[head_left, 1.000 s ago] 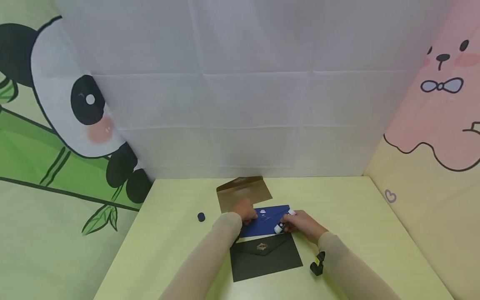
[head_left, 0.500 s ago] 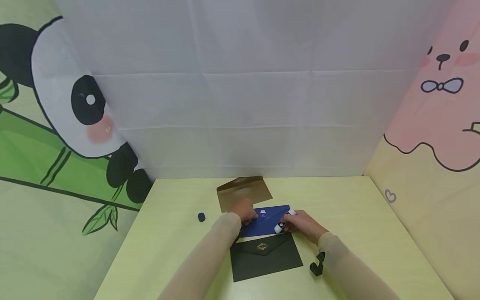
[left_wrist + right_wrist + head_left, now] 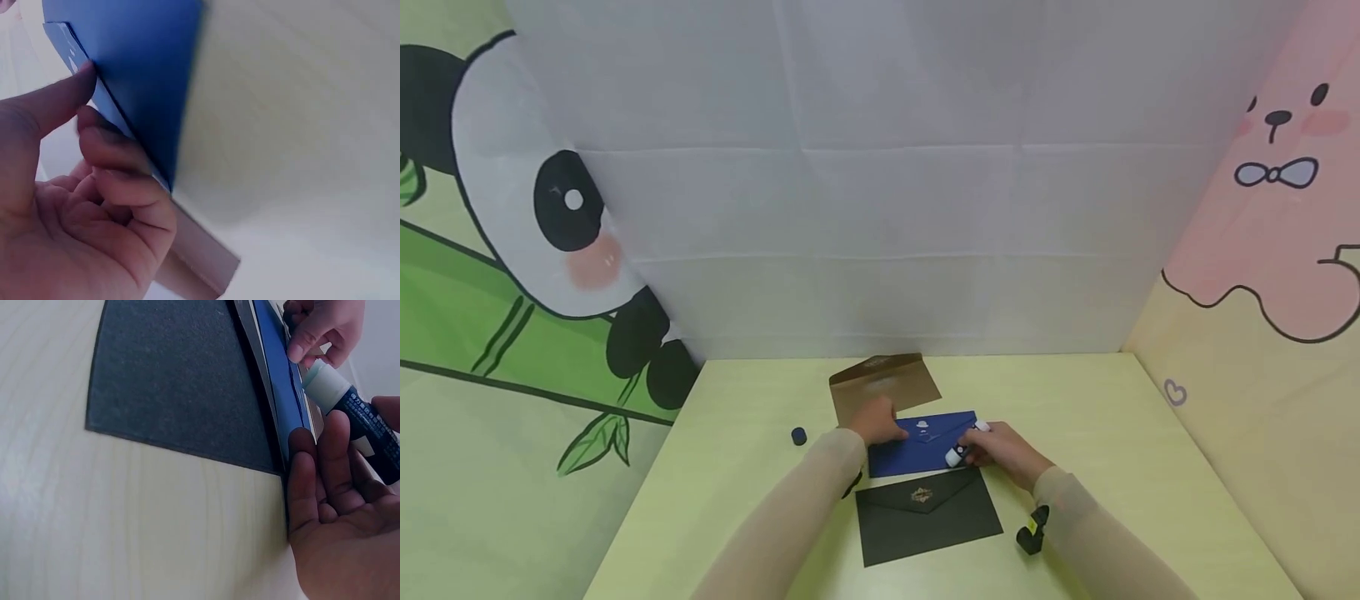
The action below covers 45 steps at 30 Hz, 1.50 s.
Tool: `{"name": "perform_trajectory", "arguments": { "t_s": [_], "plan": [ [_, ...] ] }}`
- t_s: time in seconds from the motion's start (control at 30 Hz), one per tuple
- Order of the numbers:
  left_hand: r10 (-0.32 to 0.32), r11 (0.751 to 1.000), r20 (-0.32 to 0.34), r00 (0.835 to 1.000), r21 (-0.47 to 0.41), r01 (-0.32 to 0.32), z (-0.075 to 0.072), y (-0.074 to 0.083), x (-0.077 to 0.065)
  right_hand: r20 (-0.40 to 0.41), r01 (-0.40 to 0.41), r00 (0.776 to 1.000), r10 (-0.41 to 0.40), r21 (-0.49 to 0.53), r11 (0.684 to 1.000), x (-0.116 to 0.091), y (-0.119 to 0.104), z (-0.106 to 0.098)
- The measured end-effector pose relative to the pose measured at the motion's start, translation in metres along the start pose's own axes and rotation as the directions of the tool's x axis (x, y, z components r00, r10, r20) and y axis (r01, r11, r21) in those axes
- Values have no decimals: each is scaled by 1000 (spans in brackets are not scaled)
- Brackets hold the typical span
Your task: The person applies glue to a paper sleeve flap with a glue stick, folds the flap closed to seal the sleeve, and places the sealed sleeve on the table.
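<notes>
Left hand: thumb at the blue envelope, narrowly apart from loosely curled fingers. Right hand: fingers gripping 1 glue stick. The blue envelope lies between the 2 hands' fingers, the brown envelope beyond the left fingers.

Seemingly a small cloth-lined booth: a creased white backdrop, a panda mural at left and a pink cartoon animal at right enclose a pale wood-grain tabletop.

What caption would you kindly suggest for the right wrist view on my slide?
Right hand holding a glue stick at a blue envelope, with a dark envelope nearby.
</notes>
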<state>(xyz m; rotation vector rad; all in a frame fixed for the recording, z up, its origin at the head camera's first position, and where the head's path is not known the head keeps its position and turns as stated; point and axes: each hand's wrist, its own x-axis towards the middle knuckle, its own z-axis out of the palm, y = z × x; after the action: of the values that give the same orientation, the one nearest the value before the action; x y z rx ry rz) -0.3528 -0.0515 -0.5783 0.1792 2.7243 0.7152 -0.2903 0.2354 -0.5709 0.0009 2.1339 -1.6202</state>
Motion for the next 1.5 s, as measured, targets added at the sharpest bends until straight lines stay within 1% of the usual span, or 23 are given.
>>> {"name": "perform_trajectory", "arguments": {
  "t_s": [0.07,0.13,0.17,0.23,0.3,0.37,0.4,0.47,0.57,0.63,0.67,0.73,0.8,0.87,0.9,0.97,1.0,1.03,1.1,1.2,1.27,1.4,1.5],
  "plan": [
    [8,999,0,1000,54,-8,1,-10,8,5,2,1000,-2,10,1000,0,0,-2],
    [2,997,14,1000,75,-3,1,-18,15,15,-2,1000,1,21,1000,-1,0,-2],
    [17,996,17,1000,88,-19,1,-23,16,26,-3,1000,2,22,1000,-2,-1,-2],
    [7,995,28,1000,95,-9,-6,-20,8,49,-4,999,2,23,1000,-4,-1,0],
    [-4,995,40,999,99,0,-16,-11,-8,78,-8,997,6,28,1000,-6,-1,5],
    [-14,994,51,999,108,8,-28,1,-29,109,-3,994,0,30,1000,-9,-1,11],
    [-37,993,61,997,110,30,-34,9,-39,124,-2,992,-2,36,999,-11,-1,14],
    [-47,993,84,995,116,37,-41,13,-50,151,-2,989,-4,38,999,-14,-1,20],
    [-72,991,135,988,124,55,-46,12,-57,188,-4,982,-3,40,999,-20,-1,28],
    [-80,989,158,984,133,59,-48,9,-57,205,-9,979,1,37,999,-23,0,33],
    [-75,989,154,985,139,53,-48,7,-56,213,-10,977,1,40,999,-25,0,36],
    [-45,987,108,993,158,28,-48,5,-52,231,-14,973,1,55,998,-28,1,42],
    [-14,983,20,1000,184,10,-48,3,-47,245,-14,970,-3,70,997,-30,2,47],
    [12,974,-74,997,225,5,-45,0,-42,259,-14,966,-9,86,996,-32,3,52],
    [14,970,-108,994,241,12,-44,-1,-40,266,-12,964,-12,92,996,-33,4,54],
    [-1,963,-137,991,268,38,-41,-5,-37,276,-9,961,-19,99,995,-34,4,56],
    [6,956,-143,990,290,36,-35,-10,-34,276,-8,961,-22,104,995,-35,5,56],
    [7,951,-134,991,308,35,-30,-17,-28,275,-5,961,-24,105,995,-35,5,56],
    [-2,950,-101,995,310,33,-25,-18,-28,265,2,964,-29,102,995,-35,5,53],
    [18,951,-65,998,310,3,-18,-17,-27,231,18,972,-41,103,994,-33,4,44],
    [24,953,-42,999,303,-10,-20,-4,-36,201,32,978,-54,113,993,-30,2,36],
    [74,942,-24,997,330,-61,-13,8,-38,122,77,988,-91,117,990,-25,-5,21],
    [101,941,-10,995,326,-92,-8,18,-40,31,113,993,-116,87,990,-19,-12,11]
  ]
}}
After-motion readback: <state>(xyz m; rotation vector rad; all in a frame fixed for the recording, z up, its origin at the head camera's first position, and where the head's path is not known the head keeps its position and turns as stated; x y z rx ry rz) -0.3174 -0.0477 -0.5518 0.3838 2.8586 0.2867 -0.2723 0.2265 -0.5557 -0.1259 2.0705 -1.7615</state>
